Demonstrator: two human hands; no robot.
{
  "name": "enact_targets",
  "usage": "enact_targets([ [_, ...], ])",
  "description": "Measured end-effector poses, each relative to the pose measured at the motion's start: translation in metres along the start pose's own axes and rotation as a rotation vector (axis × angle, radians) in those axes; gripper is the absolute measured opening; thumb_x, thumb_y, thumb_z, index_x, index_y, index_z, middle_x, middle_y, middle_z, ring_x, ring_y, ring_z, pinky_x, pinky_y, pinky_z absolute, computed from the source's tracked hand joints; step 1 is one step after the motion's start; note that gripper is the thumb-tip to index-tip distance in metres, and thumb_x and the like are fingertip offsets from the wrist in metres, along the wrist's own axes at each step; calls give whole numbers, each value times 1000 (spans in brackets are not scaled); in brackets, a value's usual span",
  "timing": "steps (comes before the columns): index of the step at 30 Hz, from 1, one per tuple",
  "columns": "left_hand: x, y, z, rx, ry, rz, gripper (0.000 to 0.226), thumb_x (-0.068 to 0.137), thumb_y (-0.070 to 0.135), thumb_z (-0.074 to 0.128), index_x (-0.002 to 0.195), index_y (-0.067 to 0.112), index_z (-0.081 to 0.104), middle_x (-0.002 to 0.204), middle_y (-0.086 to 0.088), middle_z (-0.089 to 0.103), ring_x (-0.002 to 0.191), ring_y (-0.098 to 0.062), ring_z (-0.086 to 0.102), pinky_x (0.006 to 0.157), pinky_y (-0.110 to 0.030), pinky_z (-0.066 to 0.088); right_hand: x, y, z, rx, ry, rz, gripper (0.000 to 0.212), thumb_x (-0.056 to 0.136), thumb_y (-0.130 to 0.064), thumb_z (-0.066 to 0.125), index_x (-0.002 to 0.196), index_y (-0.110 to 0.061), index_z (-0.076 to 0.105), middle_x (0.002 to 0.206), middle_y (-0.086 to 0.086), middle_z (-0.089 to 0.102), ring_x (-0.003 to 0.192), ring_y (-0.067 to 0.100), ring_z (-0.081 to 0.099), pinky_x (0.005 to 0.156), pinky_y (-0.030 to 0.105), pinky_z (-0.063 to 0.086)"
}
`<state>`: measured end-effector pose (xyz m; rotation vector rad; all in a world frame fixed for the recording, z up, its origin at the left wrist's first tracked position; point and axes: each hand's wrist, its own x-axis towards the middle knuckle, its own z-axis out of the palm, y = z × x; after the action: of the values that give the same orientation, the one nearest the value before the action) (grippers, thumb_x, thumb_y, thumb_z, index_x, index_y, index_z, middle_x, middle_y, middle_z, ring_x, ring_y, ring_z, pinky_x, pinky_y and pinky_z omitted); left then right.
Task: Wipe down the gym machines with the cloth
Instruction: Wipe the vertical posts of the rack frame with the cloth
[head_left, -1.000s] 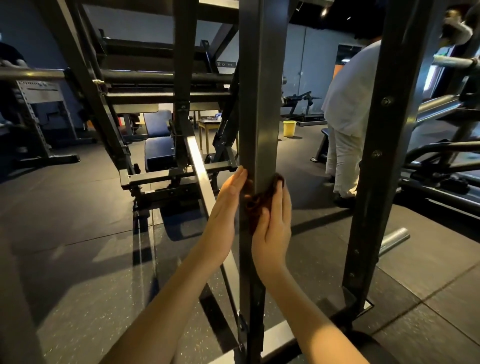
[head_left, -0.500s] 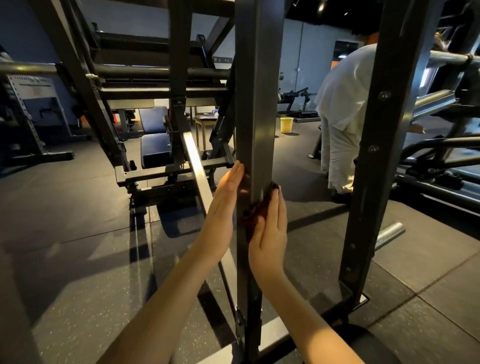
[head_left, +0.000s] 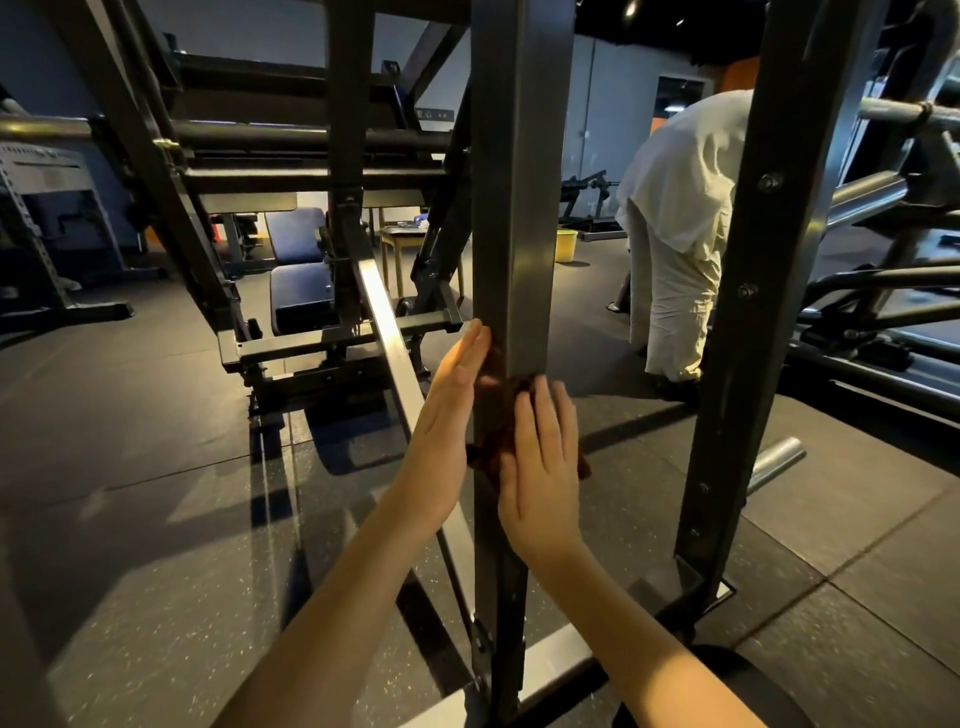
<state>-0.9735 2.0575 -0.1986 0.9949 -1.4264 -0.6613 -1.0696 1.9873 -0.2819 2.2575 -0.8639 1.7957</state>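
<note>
Cloth (head_left: 497, 432) pinned under right hand (head_left: 543, 467) — against post (head_left: 519, 208).

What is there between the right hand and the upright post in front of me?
The dark cloth: in the head view the right hand presses it flat against the upright post.

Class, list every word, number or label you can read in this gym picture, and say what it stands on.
No text here reads clearly.
Small dark sign on the back wall: pale marks, too small and blurred to read.
Pale plate on the rack at far left: printed lines, too blurred to read.
</note>
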Motion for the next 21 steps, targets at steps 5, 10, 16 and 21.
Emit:
enact_targets([
  [5,4,4,-6,-24,-20,69,88,85,75,37,151,17,28,149,12,36,129,14,38,94,-2,35,69,-22,-20,196,83,80,58,101,-30,38,151,-23,10,157,12,17,147,28,15,118,46,22],
  [10,3,8,-7,-2,-34,65,90,79,75,34,149,18,29,129,34,51,119,18,45,90,-2,38,42,-12,-17,208,87,-13,44,100,-25,45,140,-11,32,150,15,26,140,27,31,117,29,25],
  [16,2,9,-9,4,-47,30,88,80,80,32,149,25,29,141,25,40,126,16,40,93,-2,35,38,-3,-27,-76,181,-100,36,101,-33,44,132,-15,44,135,10,37,120,29,40,109,15,24],
  [21,4,7,-9,-12,-29,52,88,83,75,34,151,18,29,150,15,36,134,9,34,98,-4,34,70,-13,-24,-143,316,-26,37,99,-32,46,133,-17,45,128,6,41,111,26,43,95,37,38],
])
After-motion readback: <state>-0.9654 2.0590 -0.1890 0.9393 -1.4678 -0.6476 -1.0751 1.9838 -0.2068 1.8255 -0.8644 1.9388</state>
